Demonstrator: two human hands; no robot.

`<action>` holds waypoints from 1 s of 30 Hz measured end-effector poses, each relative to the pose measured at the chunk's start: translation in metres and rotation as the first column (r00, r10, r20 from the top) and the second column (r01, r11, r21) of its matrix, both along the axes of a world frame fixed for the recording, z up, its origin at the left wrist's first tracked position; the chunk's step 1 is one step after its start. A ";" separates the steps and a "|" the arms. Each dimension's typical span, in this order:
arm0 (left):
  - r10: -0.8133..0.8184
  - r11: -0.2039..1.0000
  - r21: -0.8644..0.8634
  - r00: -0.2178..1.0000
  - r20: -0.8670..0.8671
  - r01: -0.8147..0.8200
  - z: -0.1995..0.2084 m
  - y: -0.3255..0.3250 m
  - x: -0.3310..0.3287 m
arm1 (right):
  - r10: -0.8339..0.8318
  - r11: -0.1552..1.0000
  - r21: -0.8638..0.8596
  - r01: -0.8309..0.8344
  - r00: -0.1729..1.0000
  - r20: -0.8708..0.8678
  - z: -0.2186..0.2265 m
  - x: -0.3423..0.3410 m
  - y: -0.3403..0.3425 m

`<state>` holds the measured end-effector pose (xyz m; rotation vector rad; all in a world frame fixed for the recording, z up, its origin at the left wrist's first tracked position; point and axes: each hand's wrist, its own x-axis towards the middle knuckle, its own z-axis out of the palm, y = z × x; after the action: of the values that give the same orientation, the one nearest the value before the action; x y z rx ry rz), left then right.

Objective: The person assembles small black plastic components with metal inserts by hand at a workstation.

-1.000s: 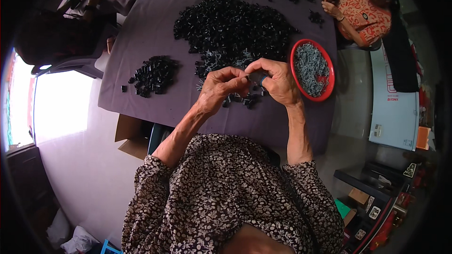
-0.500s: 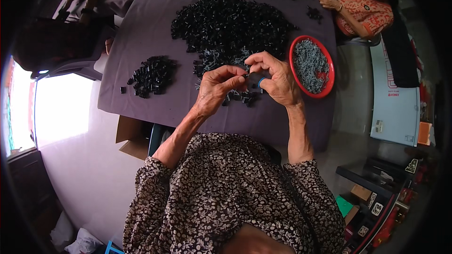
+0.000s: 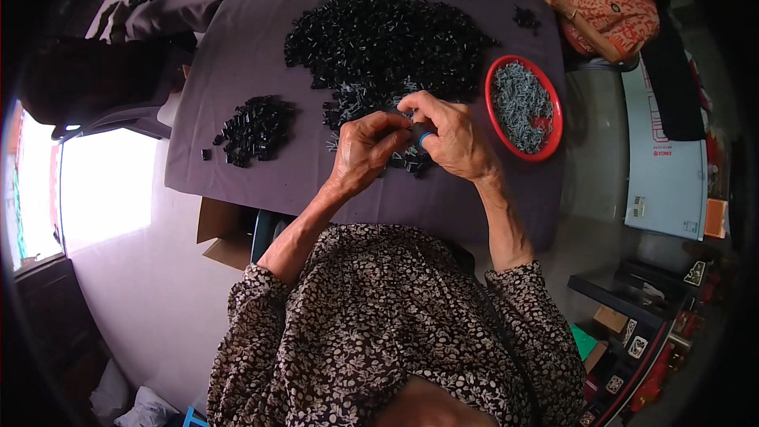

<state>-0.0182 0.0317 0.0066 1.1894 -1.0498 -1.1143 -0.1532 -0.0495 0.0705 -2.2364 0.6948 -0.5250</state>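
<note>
My left hand (image 3: 365, 152) is closed in a pinch, thumb against forefinger, on a small black part that is mostly hidden by the fingertips. Right beside it, my right hand (image 3: 457, 138) curls its forefinger over that same spot, fingertips meeting those of the left. A blue band (image 3: 425, 140) and a dark covering show on the right thumb. What the right fingers grip is too small to make out. Beneath both hands lie loose grey screw-like pieces and small black parts, at the near edge of a large heap of black parts (image 3: 387, 43).
A smaller pile of black parts (image 3: 254, 130) lies at the left on the cloth-covered table (image 3: 229, 55). To the right stands a red oval basin (image 3: 559, 122) of grey screw-like pieces. Another person in an orange patterned shirt (image 3: 613, 12) sits at the far right; someone in dark clothes sits at left.
My right hand has moved slightly left and closed in on the left fingertips, its thumb turning inward. The left hand stays nearly in place.
</note>
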 end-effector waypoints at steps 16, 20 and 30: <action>0.084 0.994 0.105 0.887 -0.454 -0.040 -0.010 -0.011 0.004 | -0.244 0.968 -0.097 0.233 0.961 -0.131 -0.095 -0.064 -0.050; 0.104 0.991 0.121 0.891 -0.442 -0.055 -0.012 -0.010 0.004 | -0.205 0.961 -0.216 0.172 0.969 -0.140 -0.111 -0.059 -0.046; 0.071 0.993 0.114 0.918 -0.391 -0.028 -0.006 -0.013 -0.007 | -0.186 0.926 -0.366 0.093 0.956 -0.227 -0.108 -0.052 -0.034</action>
<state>-0.0249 0.0184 0.0003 1.0090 -0.6523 -1.3167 -0.2053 -0.0838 -0.0379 -2.6373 0.9645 -0.4595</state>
